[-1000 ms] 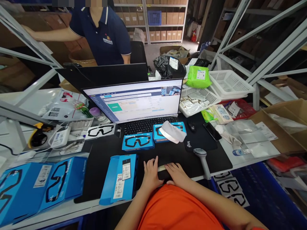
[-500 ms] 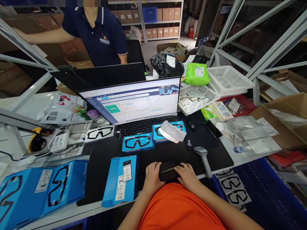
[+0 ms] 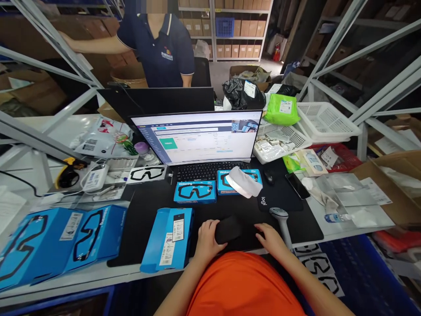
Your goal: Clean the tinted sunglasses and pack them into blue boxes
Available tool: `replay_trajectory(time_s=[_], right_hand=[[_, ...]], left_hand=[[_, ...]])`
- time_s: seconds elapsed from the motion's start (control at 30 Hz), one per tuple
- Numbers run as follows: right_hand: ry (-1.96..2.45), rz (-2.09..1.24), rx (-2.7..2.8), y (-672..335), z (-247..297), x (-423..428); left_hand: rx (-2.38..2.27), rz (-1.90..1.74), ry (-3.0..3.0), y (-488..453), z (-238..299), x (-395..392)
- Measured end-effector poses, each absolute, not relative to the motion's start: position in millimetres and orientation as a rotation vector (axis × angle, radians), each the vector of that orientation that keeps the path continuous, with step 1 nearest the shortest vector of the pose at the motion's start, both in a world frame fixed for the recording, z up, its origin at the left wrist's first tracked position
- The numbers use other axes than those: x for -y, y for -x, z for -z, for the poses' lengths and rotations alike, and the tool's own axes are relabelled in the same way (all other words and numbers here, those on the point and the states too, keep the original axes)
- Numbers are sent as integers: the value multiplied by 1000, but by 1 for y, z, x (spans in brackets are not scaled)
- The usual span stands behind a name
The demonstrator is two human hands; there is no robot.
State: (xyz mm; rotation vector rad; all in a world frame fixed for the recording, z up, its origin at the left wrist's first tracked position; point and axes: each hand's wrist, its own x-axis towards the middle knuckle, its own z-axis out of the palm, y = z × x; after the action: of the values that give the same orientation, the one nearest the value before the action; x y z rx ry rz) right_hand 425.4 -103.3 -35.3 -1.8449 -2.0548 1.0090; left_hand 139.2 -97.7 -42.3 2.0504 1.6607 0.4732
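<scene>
My left hand (image 3: 208, 239) is closed on one end of a black glasses case (image 3: 229, 229), held low over the black desk mat (image 3: 230, 206) near the table's front edge. To its right, my right hand (image 3: 271, 240) is apart from the case, fingers stretched and holding nothing. A handheld barcode scanner (image 3: 279, 213) lies just beyond that hand. Left of my left hand rests a blue carton (image 3: 153, 239) with a tag on top. Two blue glasses boxes (image 3: 195, 192) (image 3: 222, 189) stand before the keyboard (image 3: 210, 170), a white cloth pouch (image 3: 244, 182) on the right one.
A monitor (image 3: 204, 140) stands behind the keyboard. Larger blue cartons (image 3: 62, 245) occupy the left. A mouse (image 3: 268, 177), a phone (image 3: 297, 186) and white baskets (image 3: 329, 123) are on the right. Across the table is a person in a dark polo shirt (image 3: 158, 52).
My right hand has let go of the black case and moved right. The left hand keeps hold of the case, which has turned. The camera view has swung left.
</scene>
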Motion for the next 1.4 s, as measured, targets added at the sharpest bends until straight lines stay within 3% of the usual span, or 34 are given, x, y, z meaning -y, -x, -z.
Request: replay_trajectory(time_s=[0.33,0.8,1.03,1.27,1.4], right_hand=[[1589,-1096,1906,-396,33,97],[1192,-968,2140,-357,-5,66],[968,-715,2462,-260,-32,13],[286,-620,2919,-153,-8,-7],[169,-533,3023,-140,2,-16]], left_hand=[[-1610,-459,-2145,-134,46,93],[-1572,-438,-2207,-127,61,99],[-1556,-333,-2103,-128,64,108],[-1543,-218,-2018,-131,61,109],[-1583,-178,-1994,-137,59,104]])
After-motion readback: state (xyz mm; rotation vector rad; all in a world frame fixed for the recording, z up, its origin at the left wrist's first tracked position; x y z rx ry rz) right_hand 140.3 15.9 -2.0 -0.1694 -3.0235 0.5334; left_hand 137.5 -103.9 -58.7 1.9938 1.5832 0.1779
